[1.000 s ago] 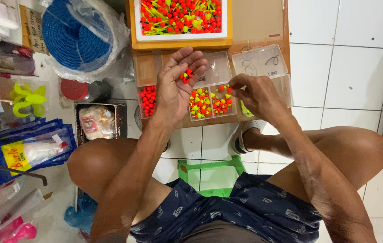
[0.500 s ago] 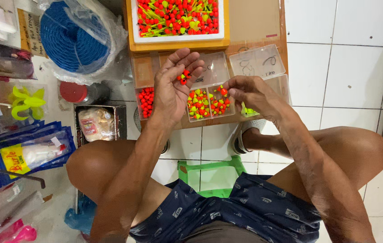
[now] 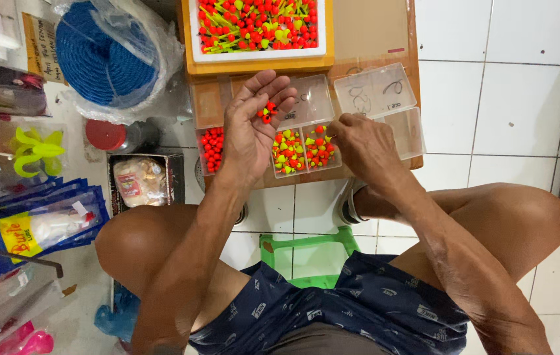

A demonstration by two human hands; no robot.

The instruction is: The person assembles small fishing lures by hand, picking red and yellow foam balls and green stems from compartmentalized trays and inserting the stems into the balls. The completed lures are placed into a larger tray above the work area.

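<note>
My left hand (image 3: 248, 128) is cupped palm up, with a few small red and yellow floats (image 3: 267, 110) resting in it. It hovers over a clear compartment box (image 3: 306, 105) lying on a brown board (image 3: 372, 33). My right hand (image 3: 359, 141) hangs over the box's compartments of red and yellow-green floats (image 3: 303, 148), its fingertips pinched at the right compartment. I cannot tell whether it has a float between them. One compartment on the left holds only red floats (image 3: 212, 146).
A white tray in an orange frame (image 3: 257, 62), full of floats, stands behind the box. At left are a bagged coil of blue rope (image 3: 99, 49), a red-lidded jar (image 3: 104, 135), a small open carton (image 3: 140, 181) and blue packets (image 3: 37, 223). A green stool (image 3: 306, 246) is under me.
My right hand has moved left, from the box's right end to the mixed-float compartments. The left hand stays cupped with floats in it.
</note>
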